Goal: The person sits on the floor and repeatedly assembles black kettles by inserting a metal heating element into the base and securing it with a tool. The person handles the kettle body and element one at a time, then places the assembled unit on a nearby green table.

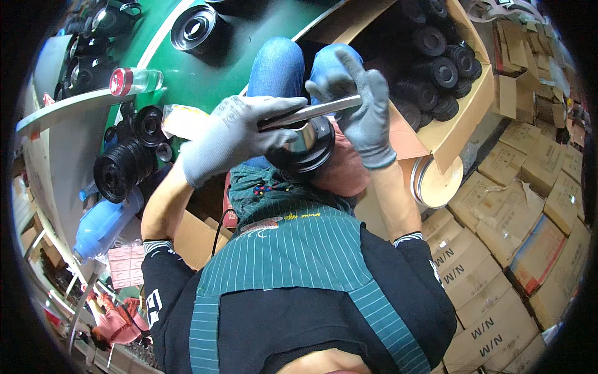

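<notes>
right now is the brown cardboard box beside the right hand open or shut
Open: no flap covers the brown cardboard box, and round black parts show inside it.

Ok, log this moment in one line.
left grip: holding flat grey piece; right grip: open, at its other end; beneath: black-and-silver part

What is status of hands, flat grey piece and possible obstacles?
Left grip pinching flat grey piece; right grip blurred at its other end; black round part beneath; no obvious obstacle.
</notes>
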Motion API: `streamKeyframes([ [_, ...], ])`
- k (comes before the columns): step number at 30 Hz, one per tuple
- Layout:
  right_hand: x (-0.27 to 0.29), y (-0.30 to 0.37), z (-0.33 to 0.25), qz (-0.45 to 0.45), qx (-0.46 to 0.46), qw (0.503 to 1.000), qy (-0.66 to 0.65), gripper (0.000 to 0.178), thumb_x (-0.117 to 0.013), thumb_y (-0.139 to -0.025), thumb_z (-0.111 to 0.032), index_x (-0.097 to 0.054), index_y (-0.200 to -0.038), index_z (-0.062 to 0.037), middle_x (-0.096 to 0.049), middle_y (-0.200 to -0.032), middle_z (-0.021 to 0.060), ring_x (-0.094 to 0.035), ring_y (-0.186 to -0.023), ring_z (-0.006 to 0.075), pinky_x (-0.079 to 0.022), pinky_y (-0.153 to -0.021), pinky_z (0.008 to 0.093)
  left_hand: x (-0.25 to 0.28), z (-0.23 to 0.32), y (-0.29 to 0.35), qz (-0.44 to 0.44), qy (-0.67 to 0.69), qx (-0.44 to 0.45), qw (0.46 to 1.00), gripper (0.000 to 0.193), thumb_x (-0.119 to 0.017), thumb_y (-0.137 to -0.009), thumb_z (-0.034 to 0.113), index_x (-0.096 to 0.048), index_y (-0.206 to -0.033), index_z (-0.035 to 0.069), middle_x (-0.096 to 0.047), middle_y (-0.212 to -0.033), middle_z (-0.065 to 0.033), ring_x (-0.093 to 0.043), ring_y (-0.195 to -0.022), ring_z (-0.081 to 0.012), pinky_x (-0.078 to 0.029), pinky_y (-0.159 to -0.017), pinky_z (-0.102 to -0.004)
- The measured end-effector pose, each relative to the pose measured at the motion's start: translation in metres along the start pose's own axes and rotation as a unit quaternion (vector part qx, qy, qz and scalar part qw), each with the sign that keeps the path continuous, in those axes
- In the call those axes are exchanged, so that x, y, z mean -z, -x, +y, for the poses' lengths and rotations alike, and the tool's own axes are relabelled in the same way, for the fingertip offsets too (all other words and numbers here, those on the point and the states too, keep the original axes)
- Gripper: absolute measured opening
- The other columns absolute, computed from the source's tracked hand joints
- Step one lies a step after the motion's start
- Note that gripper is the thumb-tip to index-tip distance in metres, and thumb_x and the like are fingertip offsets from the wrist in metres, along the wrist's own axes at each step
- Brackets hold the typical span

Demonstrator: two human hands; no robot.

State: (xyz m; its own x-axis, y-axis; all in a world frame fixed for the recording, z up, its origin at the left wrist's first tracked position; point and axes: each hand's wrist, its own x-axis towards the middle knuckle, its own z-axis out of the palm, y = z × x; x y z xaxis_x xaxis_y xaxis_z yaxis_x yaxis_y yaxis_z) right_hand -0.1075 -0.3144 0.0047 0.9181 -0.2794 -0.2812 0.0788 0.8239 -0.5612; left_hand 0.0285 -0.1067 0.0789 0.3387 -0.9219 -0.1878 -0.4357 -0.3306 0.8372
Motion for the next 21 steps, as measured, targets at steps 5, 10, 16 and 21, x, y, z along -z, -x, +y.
streamKeyframes([
  [5, 0.039, -0.039, 0.027, -0.203, 0.063, 0.977, -0.033, 0.044, -0.039, -0.120, -0.029, -0.058, -0.149, -0.0023, -0.039, -0.063, -0.0077, -0.052, -0.069, 0.0116, -0.055, -0.110, 0.0464, -0.024, 0.009, 0.012, 0.077, -0.161, -0.049, 0.983, 0.073, -0.085, -0.086, 0.024, -0.058, -0.152, 0.008, -0.072, -0.126, -0.0153, -0.068, -0.120, -0.0364, -0.048, -0.113, -0.0512],
  [10, 0.038, -0.098, 0.062, -0.277, -0.108, 0.935, -0.193, 0.058, -0.036, -0.119, -0.042, -0.064, -0.138, 0.0052, -0.032, -0.057, -0.0089, -0.043, -0.058, 0.0124, -0.058, -0.104, 0.0508, -0.056, 0.053, 0.015, 0.125, -0.162, -0.062, 0.977, 0.086, -0.076, -0.094, 0.042, -0.044, -0.159, -0.003, -0.047, -0.156, -0.0282, -0.041, -0.149, -0.0472, -0.029, -0.126, -0.0600],
  [16, 0.006, -0.117, 0.086, -0.279, -0.278, 0.916, -0.078, 0.058, -0.039, -0.119, -0.041, -0.065, -0.133, 0.0090, -0.047, -0.056, -0.0052, -0.060, -0.058, 0.0153, -0.060, -0.100, 0.0528, -0.101, 0.092, 0.001, 0.140, -0.163, -0.062, 0.975, 0.082, -0.073, -0.092, 0.050, -0.051, -0.155, 0.002, -0.051, -0.157, -0.0222, -0.043, -0.151, -0.0440, -0.023, -0.125, -0.0667],
  [21, -0.013, -0.119, 0.086, -0.315, -0.351, 0.881, 0.031, 0.060, -0.038, -0.119, -0.040, -0.058, -0.142, 0.0114, -0.051, -0.058, -0.0055, -0.068, -0.063, 0.0179, -0.063, -0.092, 0.0438, -0.127, 0.093, -0.018, 0.139, -0.209, -0.070, 0.965, 0.072, -0.076, -0.089, 0.039, -0.057, -0.149, 0.004, -0.057, -0.148, -0.0185, -0.051, -0.144, -0.0391, -0.031, -0.125, -0.0635],
])
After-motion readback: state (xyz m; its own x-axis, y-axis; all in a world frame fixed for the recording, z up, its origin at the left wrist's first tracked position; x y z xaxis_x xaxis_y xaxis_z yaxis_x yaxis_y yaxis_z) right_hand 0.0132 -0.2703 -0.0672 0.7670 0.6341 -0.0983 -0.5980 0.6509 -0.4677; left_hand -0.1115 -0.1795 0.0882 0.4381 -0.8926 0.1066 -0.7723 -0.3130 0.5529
